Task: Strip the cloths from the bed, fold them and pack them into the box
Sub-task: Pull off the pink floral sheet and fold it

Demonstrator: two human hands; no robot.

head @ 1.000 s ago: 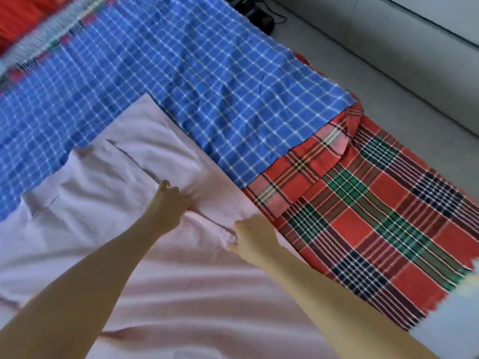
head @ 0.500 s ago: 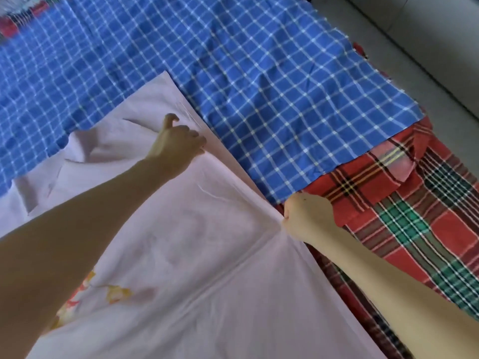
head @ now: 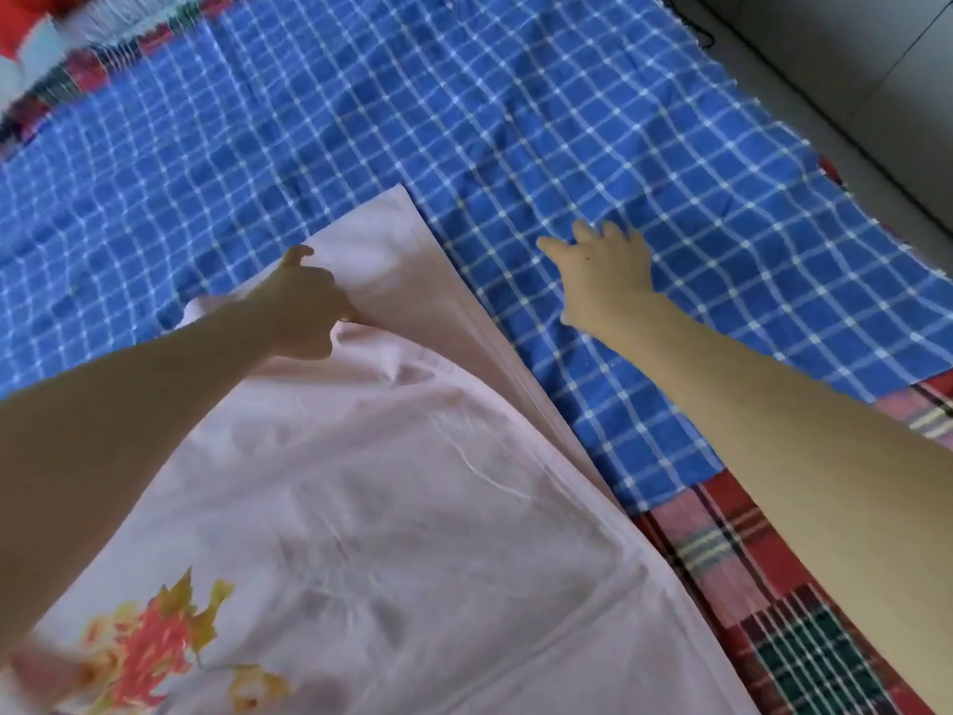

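— Since the pink cloth (head: 412,534) is what matters, where does it lie?

— Flat on the bed, on top of the blue checked cloth (head: 464,105). It fills the near left of the view. Its hemmed long edge runs on a slant from the far corner towards the near right, and a red and yellow floral print (head: 154,642) shows at the near left.

— Is it smooth?

— Mostly. There are soft creases through the middle, and the cloth is bunched and lifted a little near the far corner.

— Which hand has it there?

— The left hand (head: 304,307). Its fingers are curled tight into the bunched fold just short of that corner, and the thumb sticks up above them.

— And the right hand (head: 603,276)?

— It holds nothing. Its fingers (head: 582,232) are straight and spread, palm down, over the blue checked cloth just beyond the pink hem. I cannot tell whether the palm presses the cloth or hovers just above it.

— What lies around them?

— The blue checked cloth reaches to the far side of the bed and is slightly rippled. A red tartan cloth (head: 773,611) lies under it and shows at the near right. Grey floor (head: 851,69) shows past the bed's right edge.
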